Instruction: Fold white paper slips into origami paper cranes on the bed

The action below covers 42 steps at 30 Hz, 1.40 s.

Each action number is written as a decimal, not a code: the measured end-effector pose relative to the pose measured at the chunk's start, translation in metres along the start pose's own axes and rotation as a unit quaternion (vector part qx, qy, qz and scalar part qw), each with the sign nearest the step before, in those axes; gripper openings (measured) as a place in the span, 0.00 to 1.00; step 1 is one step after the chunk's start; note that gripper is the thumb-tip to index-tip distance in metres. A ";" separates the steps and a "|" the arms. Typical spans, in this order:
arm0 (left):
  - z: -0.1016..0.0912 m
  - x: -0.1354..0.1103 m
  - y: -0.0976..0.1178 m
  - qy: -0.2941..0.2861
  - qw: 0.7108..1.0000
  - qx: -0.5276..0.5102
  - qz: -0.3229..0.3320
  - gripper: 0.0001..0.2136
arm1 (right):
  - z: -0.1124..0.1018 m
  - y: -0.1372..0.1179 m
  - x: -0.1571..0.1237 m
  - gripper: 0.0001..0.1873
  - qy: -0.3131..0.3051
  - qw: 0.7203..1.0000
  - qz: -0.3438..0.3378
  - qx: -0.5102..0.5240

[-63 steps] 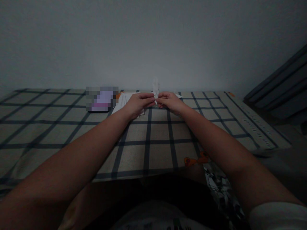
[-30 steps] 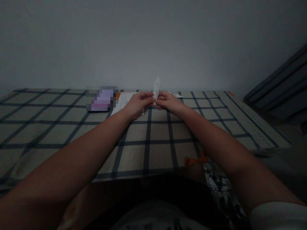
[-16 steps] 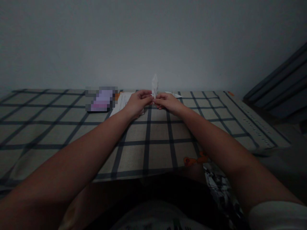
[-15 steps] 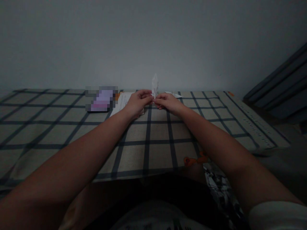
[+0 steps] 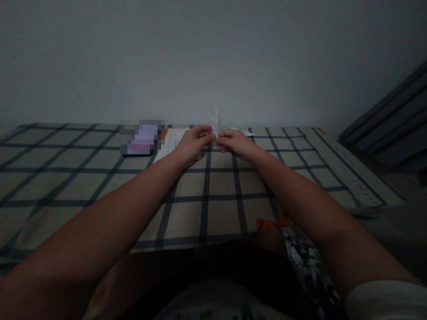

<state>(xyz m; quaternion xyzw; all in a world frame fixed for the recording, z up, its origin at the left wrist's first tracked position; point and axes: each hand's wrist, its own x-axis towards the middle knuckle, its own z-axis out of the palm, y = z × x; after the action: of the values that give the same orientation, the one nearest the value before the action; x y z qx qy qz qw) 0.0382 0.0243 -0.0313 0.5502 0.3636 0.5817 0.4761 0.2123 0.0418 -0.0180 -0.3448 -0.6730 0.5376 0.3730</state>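
My left hand [image 5: 194,143] and my right hand [image 5: 236,143] meet over the far middle of the table. Their fingertips pinch the base of a thin, white, crumpled piece of tissue paper [image 5: 216,117], which stands upright between them. Its lower end is hidden by the fingers. Just behind my right hand lies another white scrap [image 5: 246,133], flat on the cloth. A printed white sheet [image 5: 170,144] lies partly under my left hand and wrist.
A phone-like device [image 5: 143,138] with a blurred purple screen lies left of the sheet. A checked cloth [image 5: 220,182] covers the table. Near the front edge is an orange looped object [image 5: 271,222], perhaps scissor handles. The wall [image 5: 213,58] rises behind the table.
The upright tissue paper looks narrower and more crumpled in its upper part. Both hands have shifted very slightly right and keep their pinch.
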 end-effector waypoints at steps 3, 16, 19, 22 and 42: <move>0.000 0.001 -0.001 0.008 1.000 -0.004 0.003 0.15 | 0.001 -0.001 -0.001 0.06 0.006 1.000 0.010 0.001; 0.000 0.000 0.005 0.014 0.999 0.028 0.010 0.12 | 0.001 0.005 0.000 0.08 -0.029 0.997 -0.033 -0.065; -0.004 0.003 0.005 0.021 0.999 0.047 0.014 0.12 | 0.001 0.005 0.001 0.09 -0.030 0.997 -0.033 -0.059; -0.008 0.005 0.003 0.026 0.998 0.056 0.013 0.11 | 0.001 0.003 0.002 0.11 0.003 1.000 -0.029 -0.010; -0.005 -0.006 0.007 0.000 0.995 0.097 -0.018 0.12 | -0.002 0.002 0.001 0.11 0.039 0.995 -0.086 -0.017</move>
<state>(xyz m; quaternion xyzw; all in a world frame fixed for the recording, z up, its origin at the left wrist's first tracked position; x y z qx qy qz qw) 0.0320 0.0172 -0.0266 0.5867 0.4286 0.5351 0.4310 0.2139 0.0438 -0.0195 -0.3127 -0.6943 0.4781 0.4377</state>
